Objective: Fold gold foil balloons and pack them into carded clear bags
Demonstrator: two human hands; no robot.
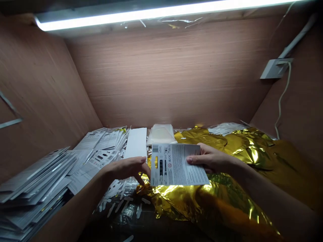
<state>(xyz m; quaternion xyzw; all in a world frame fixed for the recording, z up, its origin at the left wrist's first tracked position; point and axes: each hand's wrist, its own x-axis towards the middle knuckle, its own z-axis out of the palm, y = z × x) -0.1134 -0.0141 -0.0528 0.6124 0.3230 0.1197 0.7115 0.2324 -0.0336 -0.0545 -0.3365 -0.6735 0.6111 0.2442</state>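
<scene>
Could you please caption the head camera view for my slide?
Right hand holds a printed white card over crumpled gold foil; left hand beside it, near stacked white cards.

The right hand (pixel 214 159) pinches the edge of a printed card (pixel 176 164) covered in small text and warning symbols, while the left hand (pixel 126 169) curls at its opposite edge. Crinkled gold foil (pixel 217 201) spreads beneath and to the right. Stacks of printed cards (pixel 32 178) lie at left, beside a white strip (pixel 136 143) and a clear plastic packet (pixel 160 133). White die-cut scraps (pixel 118 200) lie below the left hand. An LED tube light (pixel 126 15) runs above the wood-veneer back panel (pixel 156 74).
</scene>
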